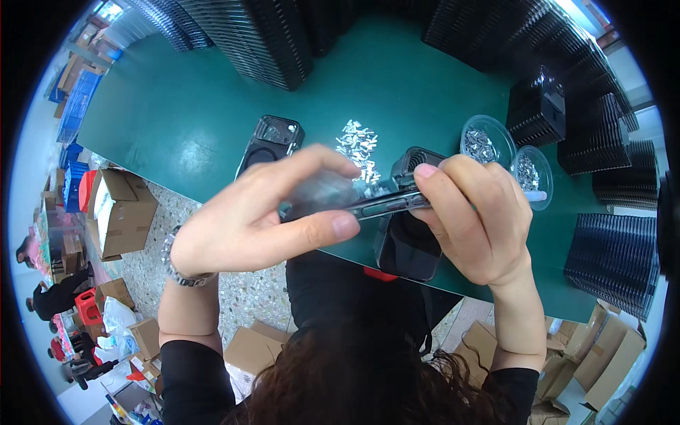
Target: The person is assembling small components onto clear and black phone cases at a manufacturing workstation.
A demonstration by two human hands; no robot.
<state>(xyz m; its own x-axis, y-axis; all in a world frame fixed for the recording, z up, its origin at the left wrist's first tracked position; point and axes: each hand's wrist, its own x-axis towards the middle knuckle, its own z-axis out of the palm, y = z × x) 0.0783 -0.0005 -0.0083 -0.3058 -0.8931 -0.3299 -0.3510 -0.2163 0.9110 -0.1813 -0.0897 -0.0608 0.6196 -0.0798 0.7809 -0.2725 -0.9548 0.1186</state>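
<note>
Between my hands, above the near edge of the table, a clear phone case with a dark rim (386, 205) is held tilted on its side. My left hand (262, 212) is around its left end, the thumb along the lower edge and the index finger stretched above; part of this is blurred. At the other end, my right hand (474, 212) pinches the case between thumb and fingers. Below it lies a dark phone case (407, 251), partly hidden. Another case (273, 138) with a camera cutout rests behind my left hand. Beyond the held case is a loose pile of small silvery parts (358, 145).
Two round clear tubs (489, 134) (535, 166) of small metal parts stand on the green table (170, 120) at right. Tall stacks of dark cases (251, 42) (613, 262) line the back and right side. Cardboard boxes (124, 212) sit on the floor; people are far left.
</note>
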